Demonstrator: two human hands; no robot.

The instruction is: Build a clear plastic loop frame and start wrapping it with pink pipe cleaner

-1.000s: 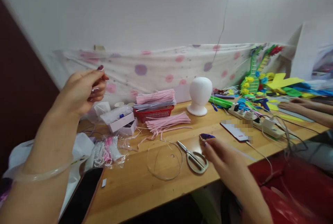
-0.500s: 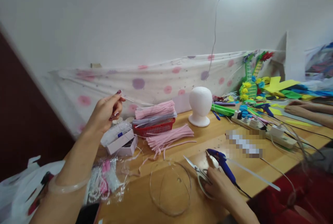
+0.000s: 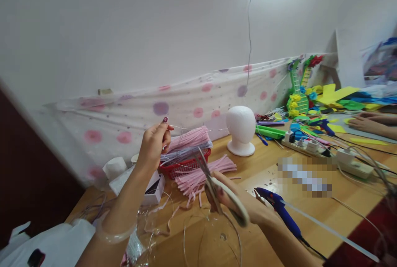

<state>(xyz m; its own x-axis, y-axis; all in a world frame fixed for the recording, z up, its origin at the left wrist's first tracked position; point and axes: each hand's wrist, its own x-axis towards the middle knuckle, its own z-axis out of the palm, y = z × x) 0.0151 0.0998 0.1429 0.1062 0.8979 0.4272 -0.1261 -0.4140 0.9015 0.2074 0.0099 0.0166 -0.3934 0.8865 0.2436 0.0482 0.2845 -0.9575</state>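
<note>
A thin pale wire (image 3: 186, 128) is pinched between the thumb and finger of my left hand (image 3: 153, 145), raised in front of a red basket (image 3: 175, 172). It stretches off to the right, toward the white foam head (image 3: 240, 124). My right hand (image 3: 248, 205) grips light-handled scissors (image 3: 232, 201) above the table, their blades pointing up and left, somewhat apart. Below that hand lies a loose coil of clear wire (image 3: 184, 240). Pink pipe cleaners (image 3: 214, 172) are spread beside the basket, and more fill it.
To the right are a blue glue gun (image 3: 285, 217) with a long glue stick, a power strip (image 3: 353, 165) and trailing cords. A small white box (image 3: 155, 192) sits at left. Another person's hands (image 3: 367, 124) work at far right, near yellow and green craft pieces.
My right hand has lifted the scissors off the table and brought them up and left. My left hand has shifted right, still pinching the wire. The camera view has turned slightly.
</note>
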